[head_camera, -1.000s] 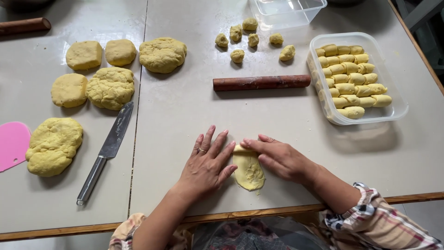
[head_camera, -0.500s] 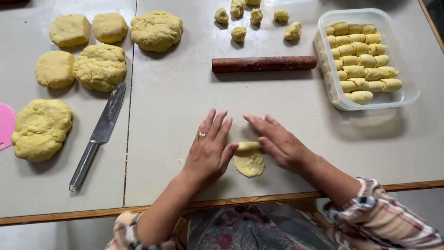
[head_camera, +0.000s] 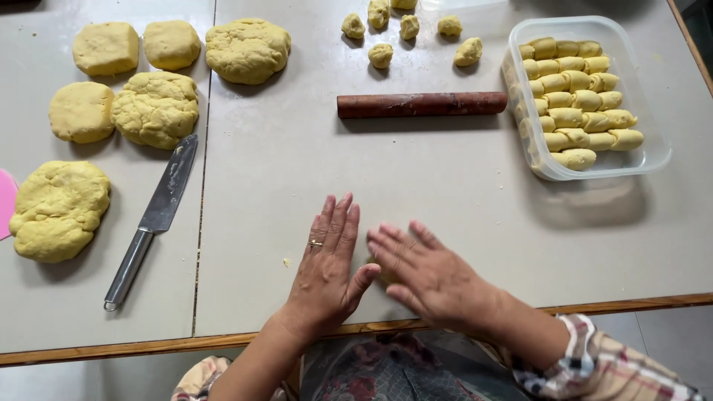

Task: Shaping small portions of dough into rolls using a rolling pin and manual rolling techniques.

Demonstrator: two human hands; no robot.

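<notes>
My left hand (head_camera: 327, 263) and my right hand (head_camera: 427, 275) lie flat and side by side on the grey table (head_camera: 445, 193), near its front edge. Both press palm-down on a small yellow dough piece (head_camera: 380, 273), of which only a sliver shows between them. A ring is on my left hand. A brown wooden rolling pin (head_camera: 421, 105) lies crosswise beyond the hands. A clear plastic tub (head_camera: 653, 141) at the right holds rows of rolled yellow dough pieces (head_camera: 575, 100).
Several large yellow dough lumps (head_camera: 156, 108) sit at the left, with a steel knife (head_camera: 152, 219) lying beside them. Several small dough balls (head_camera: 381, 55) lie at the back. A pink object (head_camera: 6, 200) shows at the left edge. A seam (head_camera: 202, 208) divides the tabletop.
The flat dough piece that showed between my hands is now almost fully covered. Both hands have closed in over it, the right one sliding left.
</notes>
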